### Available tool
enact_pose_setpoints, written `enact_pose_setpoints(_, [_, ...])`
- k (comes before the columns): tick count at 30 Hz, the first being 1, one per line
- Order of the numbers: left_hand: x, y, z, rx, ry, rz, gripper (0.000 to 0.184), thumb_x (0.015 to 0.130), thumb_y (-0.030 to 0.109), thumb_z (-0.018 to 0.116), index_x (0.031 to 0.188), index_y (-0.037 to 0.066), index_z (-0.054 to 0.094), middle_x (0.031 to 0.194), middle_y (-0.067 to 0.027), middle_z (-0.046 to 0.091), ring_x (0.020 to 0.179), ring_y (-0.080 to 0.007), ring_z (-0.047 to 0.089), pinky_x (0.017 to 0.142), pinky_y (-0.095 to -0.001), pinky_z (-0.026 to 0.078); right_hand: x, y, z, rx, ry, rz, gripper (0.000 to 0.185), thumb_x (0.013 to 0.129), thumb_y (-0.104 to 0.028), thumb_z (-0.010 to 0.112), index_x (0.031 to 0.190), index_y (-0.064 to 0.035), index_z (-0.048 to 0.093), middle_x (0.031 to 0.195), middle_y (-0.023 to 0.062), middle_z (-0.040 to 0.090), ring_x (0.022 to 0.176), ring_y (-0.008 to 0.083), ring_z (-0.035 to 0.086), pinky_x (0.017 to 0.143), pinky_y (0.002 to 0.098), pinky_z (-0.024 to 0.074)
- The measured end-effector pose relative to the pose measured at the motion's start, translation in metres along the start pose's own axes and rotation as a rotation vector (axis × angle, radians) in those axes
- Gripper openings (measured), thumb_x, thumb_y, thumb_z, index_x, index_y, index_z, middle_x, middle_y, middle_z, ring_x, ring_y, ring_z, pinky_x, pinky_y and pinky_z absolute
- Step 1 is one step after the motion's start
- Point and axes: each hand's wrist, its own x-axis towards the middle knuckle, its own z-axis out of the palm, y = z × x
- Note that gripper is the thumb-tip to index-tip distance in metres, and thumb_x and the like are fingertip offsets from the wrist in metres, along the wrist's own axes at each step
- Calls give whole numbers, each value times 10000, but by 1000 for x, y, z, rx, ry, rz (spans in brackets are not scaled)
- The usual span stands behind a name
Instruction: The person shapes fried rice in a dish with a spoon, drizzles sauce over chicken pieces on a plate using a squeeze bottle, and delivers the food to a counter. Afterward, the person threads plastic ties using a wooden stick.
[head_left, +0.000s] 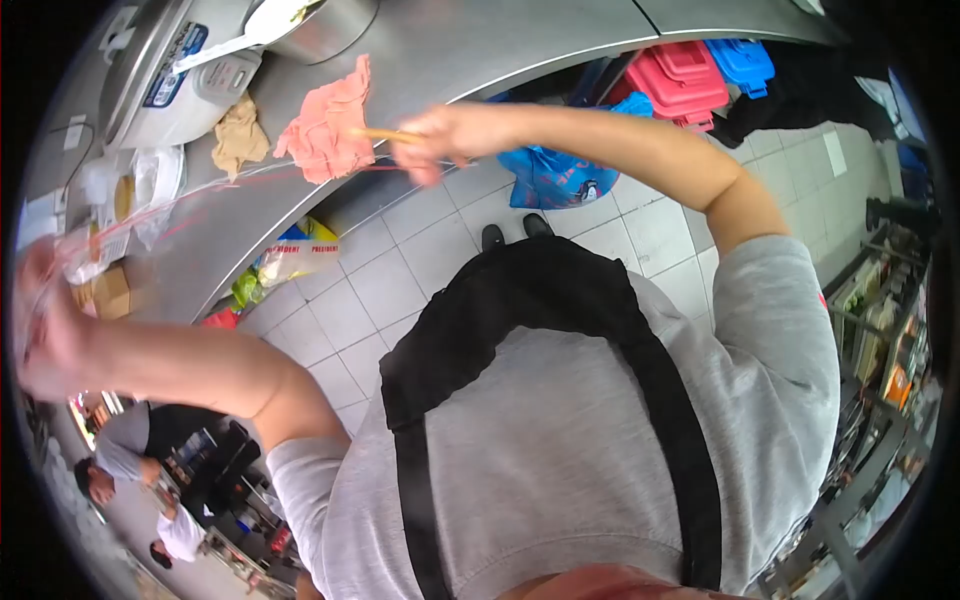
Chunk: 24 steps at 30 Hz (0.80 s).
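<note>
My right hand (435, 143) is closed round a thin wooden stick (385, 134), whose far end lies over a pink cloth (328, 125) on the steel counter (430, 50). Far to the left, my left hand (50, 325) is raised near the counter's end, blurred by motion, so its fingers cannot be made out. Thin red strands (180, 212) stretch between the two hands, across the counter's edge. Beside the pink cloth lies a crumpled tan cloth (240, 138).
A white appliance (190, 95), a metal pot (325, 30) and a white spoon (225, 48) stand at the upper left. Below the counter are a blue bag (560, 175) and a red bin (680, 82). Two people (125, 450) are at the lower left.
</note>
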Motion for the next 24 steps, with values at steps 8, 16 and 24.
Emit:
enact_pose_setpoints(8, [-81, -21, -9, -309, -212, -350, 196, 835, 252, 493, 857, 66, 549, 827, -66, 532, 780, -143, 500, 733, -291, 403, -16, -67, -56, -410, 49, -345, 196, 876, -200, 460, 988, -62, 542, 695, 40, 532, 662, 93, 484, 622, 269, 416])
enact_pose_setpoints(16, [-182, -73, 62, 153, -555, -769, 329, 809, 196, 580, 1054, 24, 446, 696, 31, 433, 527, -38, 366, 445, -181, 299, 27, -194, -42, -546, -447, -354, 249, 853, -185, 489, 1043, -27, 528, 841, 100, 584, 758, 191, 580, 682, 326, 453])
enact_pose_setpoints(24, [-165, 14, -59, 255, 68, -425, 187, 888, 239, 452, 780, 87, 433, 528, 66, 260, 424, -34, 225, 374, -187, 182, 109, -305, -86, -1280, 299, -431, 276, 847, -254, 443, 1037, -93, 562, 889, 189, 589, 829, 313, 575, 752, 382, 447])
